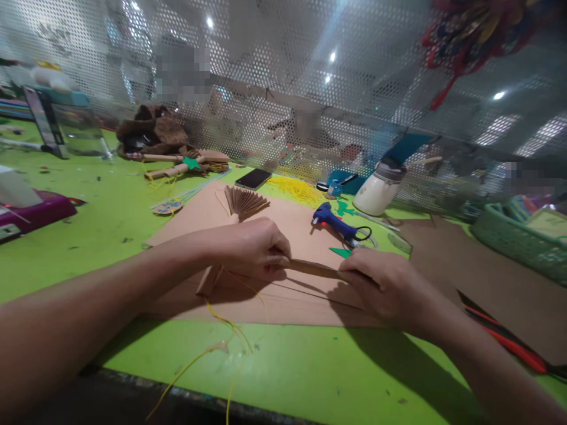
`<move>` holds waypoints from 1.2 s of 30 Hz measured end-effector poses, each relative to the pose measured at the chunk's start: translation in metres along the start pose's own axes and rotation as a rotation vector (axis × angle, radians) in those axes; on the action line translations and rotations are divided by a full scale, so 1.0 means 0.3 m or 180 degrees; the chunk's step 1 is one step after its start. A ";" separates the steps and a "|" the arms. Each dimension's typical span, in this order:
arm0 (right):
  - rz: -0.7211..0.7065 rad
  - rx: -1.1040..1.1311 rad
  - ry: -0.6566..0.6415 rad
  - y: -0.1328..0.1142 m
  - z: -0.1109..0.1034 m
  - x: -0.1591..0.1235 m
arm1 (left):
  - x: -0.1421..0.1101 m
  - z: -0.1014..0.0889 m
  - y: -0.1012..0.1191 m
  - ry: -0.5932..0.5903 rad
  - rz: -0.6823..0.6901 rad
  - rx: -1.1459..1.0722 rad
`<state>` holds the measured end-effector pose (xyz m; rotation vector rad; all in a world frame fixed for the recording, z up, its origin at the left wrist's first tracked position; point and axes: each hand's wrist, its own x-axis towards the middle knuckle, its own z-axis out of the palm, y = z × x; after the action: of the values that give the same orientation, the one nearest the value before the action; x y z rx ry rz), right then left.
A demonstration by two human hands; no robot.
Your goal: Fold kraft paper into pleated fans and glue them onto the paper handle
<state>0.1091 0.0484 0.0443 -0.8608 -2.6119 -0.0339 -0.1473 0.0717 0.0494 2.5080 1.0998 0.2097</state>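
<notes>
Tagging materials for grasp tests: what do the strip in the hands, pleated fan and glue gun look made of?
Strip: probably brown paper or card, matte; thin edge, no shine. Pleated fan: likely matte brown paper, from its crisp folds. Glue gun: seemingly molded blue plastic, low sheen; smooth rounded body.

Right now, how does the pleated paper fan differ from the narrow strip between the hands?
The pleated paper fan spreads into many creases, while the narrow strip shows no pleats. The left hand and right hand both grip the narrow strip, whereas the pleated paper fan shows just beyond the left hand. Both are brown.
</notes>
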 end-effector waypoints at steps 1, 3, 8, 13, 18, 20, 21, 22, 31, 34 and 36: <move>0.0059 0.0099 -0.0054 0.000 -0.004 -0.001 | -0.001 -0.003 0.000 -0.0017 0.0006 -0.0001; 0.0189 0.0263 -0.0194 0.001 -0.010 -0.003 | -0.004 -0.013 0.001 -0.0171 -0.0035 -0.0110; 0.0414 0.0384 -0.0350 0.015 -0.002 0.004 | -0.010 -0.062 -0.004 0.0067 -0.0256 0.0128; 0.0497 0.0714 -0.0502 0.005 0.013 0.022 | 0.004 -0.065 0.038 0.0875 -0.0219 -0.0002; 0.0576 0.0955 -0.0555 -0.027 0.031 0.043 | 0.008 0.017 0.095 0.0318 0.0273 -0.0295; 0.0585 0.0983 -0.0558 -0.035 0.037 0.048 | 0.008 0.045 0.095 0.0228 0.0258 -0.0291; 0.0584 0.0991 -0.0565 -0.037 0.040 0.050 | 0.009 0.055 0.090 0.0225 0.0245 -0.0271; 0.0587 0.0987 -0.0566 -0.038 0.043 0.050 | 0.010 0.062 0.084 0.0250 0.0238 -0.0241; 0.0403 0.0801 -0.0467 0.000 0.101 0.054 | 0.051 0.100 0.051 0.0408 0.0345 0.0332; 0.0330 0.0807 -0.0508 0.007 0.107 0.055 | 0.051 0.103 0.054 0.0448 0.0416 0.0391; 0.0237 0.0725 -0.0513 0.006 0.104 0.054 | 0.048 0.104 0.056 0.0547 0.0514 0.0469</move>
<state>0.0872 0.0635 0.0213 -0.9099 -2.6602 0.3603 -0.1171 0.0627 0.0275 2.7562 1.0087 0.4102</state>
